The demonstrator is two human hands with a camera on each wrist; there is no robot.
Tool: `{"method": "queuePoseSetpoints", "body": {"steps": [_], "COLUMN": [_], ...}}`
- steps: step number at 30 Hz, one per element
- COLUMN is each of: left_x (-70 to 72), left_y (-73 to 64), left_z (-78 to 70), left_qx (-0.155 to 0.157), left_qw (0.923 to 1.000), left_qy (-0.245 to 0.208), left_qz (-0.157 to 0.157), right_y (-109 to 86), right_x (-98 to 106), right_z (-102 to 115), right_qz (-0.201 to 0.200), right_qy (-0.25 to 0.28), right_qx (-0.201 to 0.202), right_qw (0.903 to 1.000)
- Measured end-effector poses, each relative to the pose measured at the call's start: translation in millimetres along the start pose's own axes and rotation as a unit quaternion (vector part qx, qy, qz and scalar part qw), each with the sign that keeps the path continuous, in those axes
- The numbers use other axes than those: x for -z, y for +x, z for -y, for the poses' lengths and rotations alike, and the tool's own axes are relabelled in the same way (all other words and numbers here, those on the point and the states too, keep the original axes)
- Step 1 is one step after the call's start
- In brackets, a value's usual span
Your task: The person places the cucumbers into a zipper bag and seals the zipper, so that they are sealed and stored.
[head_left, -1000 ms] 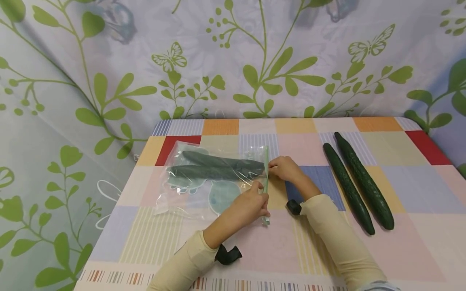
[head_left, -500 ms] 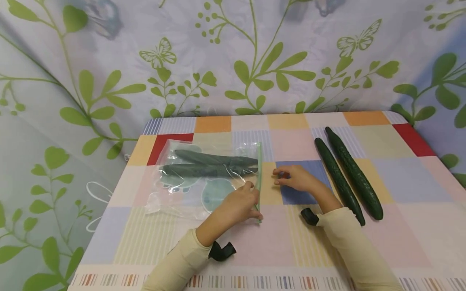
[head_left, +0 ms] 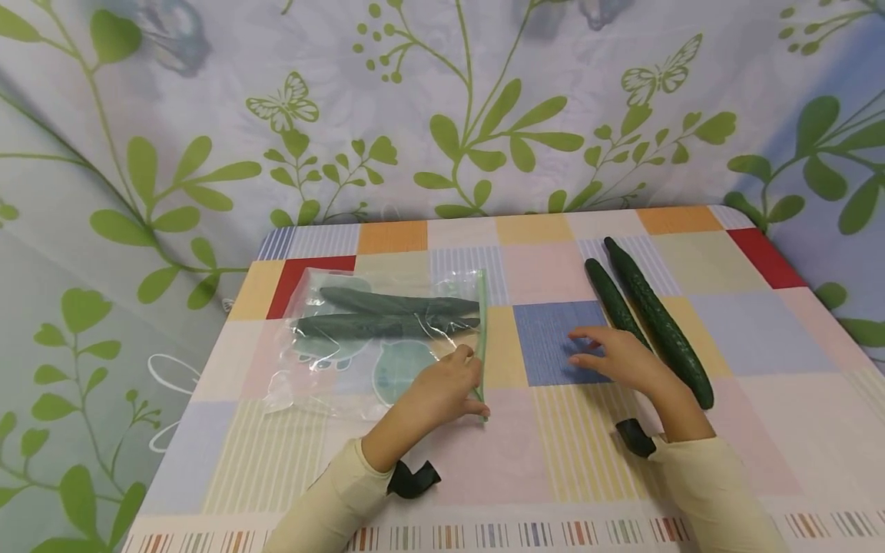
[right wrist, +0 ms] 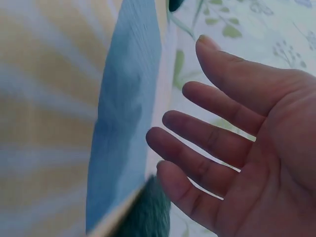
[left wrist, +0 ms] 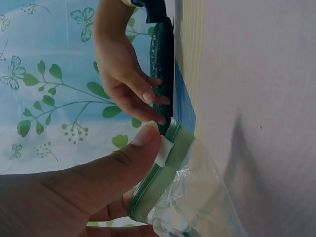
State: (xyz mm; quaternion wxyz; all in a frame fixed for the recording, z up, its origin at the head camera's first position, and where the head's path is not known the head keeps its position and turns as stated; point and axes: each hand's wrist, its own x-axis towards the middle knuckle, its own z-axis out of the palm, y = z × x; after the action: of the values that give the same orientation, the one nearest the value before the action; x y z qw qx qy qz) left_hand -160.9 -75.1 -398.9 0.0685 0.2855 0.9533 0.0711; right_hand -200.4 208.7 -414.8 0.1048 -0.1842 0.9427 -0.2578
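Note:
A clear zip bag (head_left: 332,384) with a green zip edge (head_left: 482,307) lies flat on the table, two cucumbers (head_left: 387,326) inside it. My left hand (head_left: 435,392) pinches the bag's zip edge near its front corner; in the left wrist view the thumb presses by a white slider tab (left wrist: 164,151). My right hand (head_left: 622,357) is raised above the table, its fingers relaxed and holding nothing. It partly hides the shorter of two loose cucumbers (head_left: 608,288). The longer cucumber (head_left: 657,319) lies just beyond, almost parallel to it.
A patchwork tablecloth (head_left: 449,453) covers the table. Behind it hangs a curtain (head_left: 387,100) with a leaf and butterfly print. Black straps (head_left: 413,480) show at both wrists, beside cream sleeves.
My right hand has let go of the bag's zip edge and moved right, over to the loose cucumbers. The left hand keeps its hold on the bag. The head view has shifted slightly.

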Motion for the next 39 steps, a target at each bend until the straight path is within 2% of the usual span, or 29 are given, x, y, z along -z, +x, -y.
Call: {"method": "queuePoseSetpoints", "body": {"steps": [7, 11, 17, 23, 26, 33, 36, 39], "left_x": [1.2, 2.2, 2.5, 3.5, 3.7, 4.0, 5.1, 6.2], "left_y": [-2.2, 0.8, 3.9, 1.9, 1.0, -0.2, -0.9, -1.8], "left_z": [-0.3, -1.5, -3.3, -3.3, -3.1, -1.4, -0.2, 0.8], "left_qx": [-0.001, -0.002, -0.006, -0.002, -0.001, 0.006, 0.007, 0.008], "left_qw": [0.9999, 1.0, 1.0, 1.0, 1.0, 1.0, 1.0, 0.9999], "left_qy": [0.003, -0.001, 0.0, -0.003, -0.003, -0.007, -0.006, -0.006], "left_qz": [-0.011, -0.006, -0.004, -0.001, -0.001, 0.004, 0.003, 0.003], "right_y": [-33.4, -49.3, -63.7, -62.7, -61.9, -62.0, -62.4, -62.5], "right_x": [17.0, 20.7, 15.1, 4.5, 0.5, -3.8, -4.0, -4.3], "right_z": [-11.8, -22.1, -36.1, -44.7, -45.8, -44.3, -41.4, -39.5], "right_qz": [-0.067, -0.084, -0.057, -0.006, -0.007, -0.056, -0.108, -0.175], "right_qy": [-0.034, -0.043, -0.024, -0.033, -0.042, -0.024, -0.001, 0.017], "right_qx": [-0.039, -0.075, -0.118, -0.166, -0.173, -0.166, -0.162, -0.158], "right_qw": [0.9964, 0.9927, 0.9911, 0.9855, 0.9841, 0.9842, 0.9809, 0.9716]}}
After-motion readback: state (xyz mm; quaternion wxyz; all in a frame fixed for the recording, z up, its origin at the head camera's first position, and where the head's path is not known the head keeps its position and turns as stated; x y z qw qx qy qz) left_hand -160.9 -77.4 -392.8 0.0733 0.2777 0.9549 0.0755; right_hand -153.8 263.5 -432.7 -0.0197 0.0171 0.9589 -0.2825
